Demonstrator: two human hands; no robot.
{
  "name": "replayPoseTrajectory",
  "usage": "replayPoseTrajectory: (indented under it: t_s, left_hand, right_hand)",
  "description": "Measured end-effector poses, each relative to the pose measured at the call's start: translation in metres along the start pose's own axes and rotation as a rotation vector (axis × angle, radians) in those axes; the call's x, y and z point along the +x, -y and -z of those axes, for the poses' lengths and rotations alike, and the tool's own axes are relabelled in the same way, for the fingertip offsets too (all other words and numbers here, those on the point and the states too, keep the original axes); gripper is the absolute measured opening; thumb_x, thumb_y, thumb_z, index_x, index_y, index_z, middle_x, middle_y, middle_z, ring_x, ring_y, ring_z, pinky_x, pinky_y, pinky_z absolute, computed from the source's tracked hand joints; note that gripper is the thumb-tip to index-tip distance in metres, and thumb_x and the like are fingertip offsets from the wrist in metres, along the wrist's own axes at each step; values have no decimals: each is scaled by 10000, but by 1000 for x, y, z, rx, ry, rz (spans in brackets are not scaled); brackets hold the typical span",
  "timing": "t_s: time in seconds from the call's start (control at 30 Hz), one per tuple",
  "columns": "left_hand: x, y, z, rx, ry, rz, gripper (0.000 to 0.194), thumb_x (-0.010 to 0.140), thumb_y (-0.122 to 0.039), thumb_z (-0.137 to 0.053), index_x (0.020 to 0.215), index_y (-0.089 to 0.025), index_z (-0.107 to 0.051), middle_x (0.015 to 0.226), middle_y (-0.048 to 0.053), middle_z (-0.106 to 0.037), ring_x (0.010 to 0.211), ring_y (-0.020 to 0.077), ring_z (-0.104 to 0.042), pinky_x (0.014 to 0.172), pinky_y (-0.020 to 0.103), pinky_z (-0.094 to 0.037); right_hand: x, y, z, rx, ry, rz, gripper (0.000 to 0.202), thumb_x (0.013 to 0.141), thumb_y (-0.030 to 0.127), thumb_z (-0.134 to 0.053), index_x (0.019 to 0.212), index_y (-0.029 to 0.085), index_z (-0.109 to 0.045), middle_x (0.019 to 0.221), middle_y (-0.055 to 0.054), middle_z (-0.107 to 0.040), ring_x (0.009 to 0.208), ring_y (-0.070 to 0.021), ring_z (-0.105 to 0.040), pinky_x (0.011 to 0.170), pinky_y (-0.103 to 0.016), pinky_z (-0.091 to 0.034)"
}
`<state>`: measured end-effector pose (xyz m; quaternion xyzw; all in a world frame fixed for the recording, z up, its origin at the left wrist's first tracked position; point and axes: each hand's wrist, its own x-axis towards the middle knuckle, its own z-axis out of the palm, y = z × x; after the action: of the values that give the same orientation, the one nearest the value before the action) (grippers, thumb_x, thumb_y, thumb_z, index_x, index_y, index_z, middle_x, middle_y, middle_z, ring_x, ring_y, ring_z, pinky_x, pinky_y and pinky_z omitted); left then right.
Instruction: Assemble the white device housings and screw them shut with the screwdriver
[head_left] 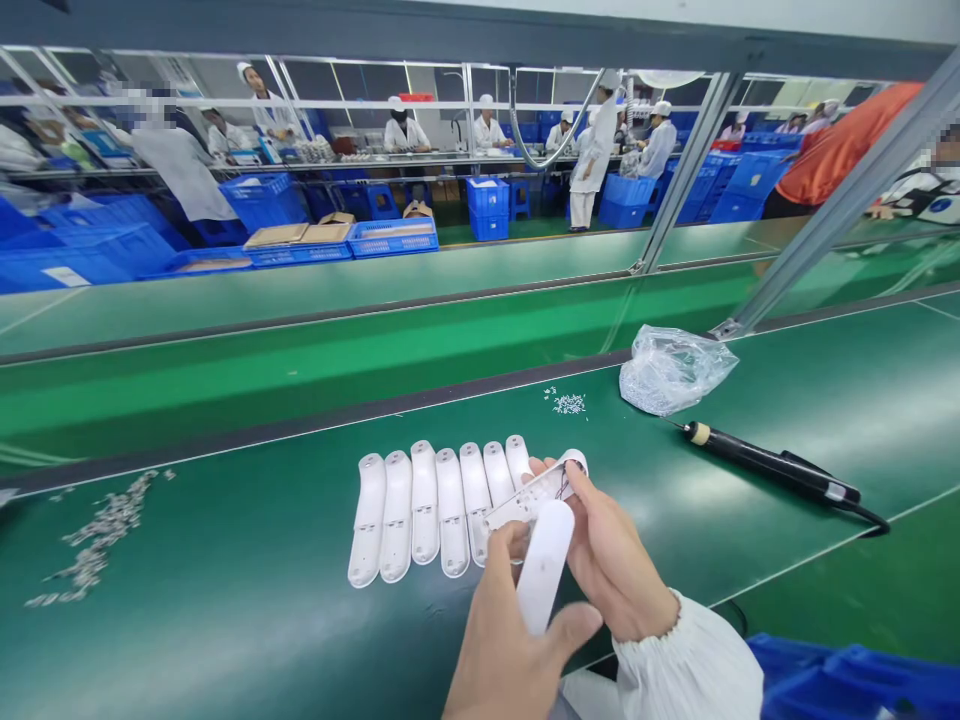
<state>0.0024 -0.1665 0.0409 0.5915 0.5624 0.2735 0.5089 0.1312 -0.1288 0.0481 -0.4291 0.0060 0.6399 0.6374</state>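
My left hand (517,635) holds a smooth white cover (546,565) between thumb and fingers, at the lower middle. Just right of it, my right hand (611,550) grips an open white housing (532,498) with small dark wires showing near its rounded upper end. The cover is in front of the housing and tilted; whether the two touch is unclear. To the left, several white curved handsets (397,515) lie side by side in a row on the green table (247,600), the rightmost ones partly behind my hands.
A small pile of screws (570,403) lies beyond the handsets, beside a clear plastic bag (671,370). A black electric screwdriver (772,465) rests at right. Small metallic parts (105,535) are scattered at left. Metal posts and people in white stand beyond.
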Motion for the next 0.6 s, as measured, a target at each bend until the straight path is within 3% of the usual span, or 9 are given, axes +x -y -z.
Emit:
replayPoseTrajectory:
  t_s: [0.1, 0.2, 0.27, 0.37, 0.43, 0.5, 0.6]
  left_hand:
    - [-2, 6, 1, 224, -205, -84, 339, 902, -344, -543, 1228, -249, -555, 1026, 89, -656, 921, 288, -616, 757, 390, -468]
    - [-2, 6, 5, 178, -291, -69, 335, 915, -402, -554, 1213, -249, -559, 1016, 95, -651, 892, 282, -614, 700, 360, -453]
    - [-1, 0, 10, -63, -167, 58, 445, 871, -508, -634, 1215, -243, -542, 867, 52, -627, 680, 207, -568, 577, 297, -398]
    - [5, -10, 18, -504, 136, 193, 618, 765, -585, -738, 1208, -211, -524, 641, -58, -466, 474, 84, -358, 473, 222, -248]
    - [10, -12, 23, -560, 175, 185, 634, 731, -537, -785, 1205, -209, -522, 634, -67, -475, 477, 78, -383, 472, 210, -272]
    - [14, -7, 26, -355, 17, 108, 553, 769, -484, -767, 1203, -229, -538, 753, -5, -620, 591, 146, -551, 527, 247, -412]
    - [17, 9, 25, 90, -277, -161, 394, 862, -443, -681, 1194, -247, -603, 1074, 89, -717, 926, 276, -678, 756, 396, -556]
  right_hand:
    - [0, -2, 1, -39, 4, 13, 364, 830, 420, -757, 1055, 135, -726, 1233, -125, -696, 1199, -274, -625, 957, -345, -559]
    - [-2, -2, 2, -125, 4, 51, 404, 828, 484, -739, 1050, 147, -728, 1232, -114, -694, 1168, -267, -634, 930, -338, -557]
    - [-4, -2, 1, -199, -31, 79, 439, 810, 525, -739, 1047, 156, -727, 1206, -103, -703, 1129, -256, -645, 899, -323, -554]
    - [-6, -2, 0, -296, -57, 129, 504, 770, 585, -743, 1030, 153, -727, 1111, -93, -725, 1039, -241, -662, 842, -304, -543]
    - [-6, -2, -1, -347, -64, 153, 541, 748, 620, -740, 1013, 150, -726, 1034, -89, -731, 970, -234, -667, 788, -299, -535]
    - [-5, -3, 0, -411, -70, 166, 540, 763, 649, -708, 990, 158, -713, 939, -75, -724, 873, -213, -662, 716, -292, -520]
    - [2, -9, 3, -526, -51, 230, 515, 846, 700, -570, 878, 191, -640, 707, -18, -644, 642, -159, -588, 590, -279, -467]
